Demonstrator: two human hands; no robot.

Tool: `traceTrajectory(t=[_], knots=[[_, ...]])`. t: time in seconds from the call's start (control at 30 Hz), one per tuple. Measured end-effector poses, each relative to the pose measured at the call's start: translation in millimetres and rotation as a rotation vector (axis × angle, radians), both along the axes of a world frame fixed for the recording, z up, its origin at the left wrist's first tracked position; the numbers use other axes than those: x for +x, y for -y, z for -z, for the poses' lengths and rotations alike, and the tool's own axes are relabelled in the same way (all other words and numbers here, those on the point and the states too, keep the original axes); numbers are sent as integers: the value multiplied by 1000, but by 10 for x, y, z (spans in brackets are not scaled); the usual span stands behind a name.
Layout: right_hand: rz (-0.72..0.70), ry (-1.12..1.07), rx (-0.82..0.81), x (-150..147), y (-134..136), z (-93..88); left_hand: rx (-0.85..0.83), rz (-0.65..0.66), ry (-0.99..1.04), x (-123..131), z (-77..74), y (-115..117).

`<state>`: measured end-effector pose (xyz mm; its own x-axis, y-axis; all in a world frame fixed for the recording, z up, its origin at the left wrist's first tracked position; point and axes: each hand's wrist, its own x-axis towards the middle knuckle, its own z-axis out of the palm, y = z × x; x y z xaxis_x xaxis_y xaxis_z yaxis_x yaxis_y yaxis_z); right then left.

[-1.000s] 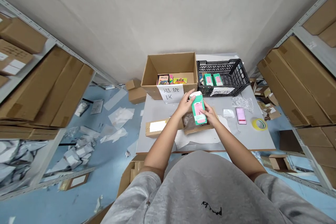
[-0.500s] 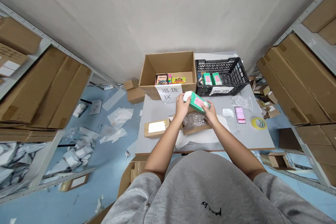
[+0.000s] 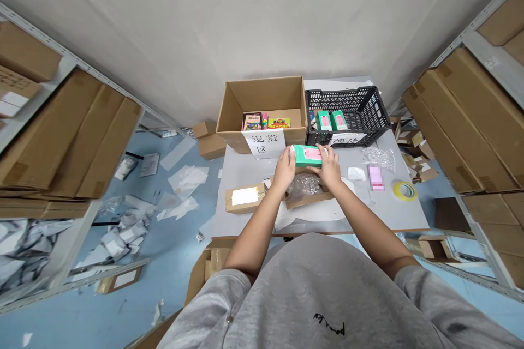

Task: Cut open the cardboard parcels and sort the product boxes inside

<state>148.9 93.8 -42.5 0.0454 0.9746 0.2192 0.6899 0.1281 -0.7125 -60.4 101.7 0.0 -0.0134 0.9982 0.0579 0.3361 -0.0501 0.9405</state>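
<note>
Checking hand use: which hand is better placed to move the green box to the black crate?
Probably the right hand: it holds the end of the green box nearest the black plastic crate, while the left hand holds the far end, beside the cardboard box.

We are in a stockroom of a warehouse or parcel-returns site. Grey metal shelving (image 3: 478,49) stacked with flat cardboard cartons (image 3: 462,120) lines a narrow aisle. On the worktop (image 3: 241,218) we find an open cardboard box (image 3: 262,98) with a paper sign (image 3: 263,143) reading "returns area" in Chinese, and a roll of packing tape (image 3: 405,191). A left hand (image 3: 284,169) and right hand (image 3: 328,168) hold a green retail box (image 3: 308,155). Packing paper (image 3: 186,180) litters the blue floor (image 3: 102,316).
</note>
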Motion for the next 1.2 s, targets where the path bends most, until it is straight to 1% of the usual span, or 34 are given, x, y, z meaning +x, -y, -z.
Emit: traceTrajectory(t=[0.1,0.23,0.37,0.47,0.6,0.77,0.9,1.0,1.1,1.2], knots=[[-11,14,-4,38,-27,-5,-14,-2,31,0,40,44],[-16,3,-9,108,-27,1,-21,-11,35,-45,31,69],[-30,-20,-34,158,-10,24,-65,13,94,-120,-24,39],[-24,-55,-12,165,9,28,-109,36,180,-137,-79,2],[-27,-59,3,155,22,-21,-130,26,245,-113,-162,-8],[0,38,-1,123,48,-161,-145,26,158,-74,-267,56],[51,136,15,66,95,-296,-51,30,12,-5,-331,131],[73,168,24,28,130,-378,-9,18,-50,38,-367,173],[80,192,28,5,162,-423,-20,-2,-88,54,-402,192],[98,205,26,-19,198,-422,-46,-27,-131,65,-438,191]])
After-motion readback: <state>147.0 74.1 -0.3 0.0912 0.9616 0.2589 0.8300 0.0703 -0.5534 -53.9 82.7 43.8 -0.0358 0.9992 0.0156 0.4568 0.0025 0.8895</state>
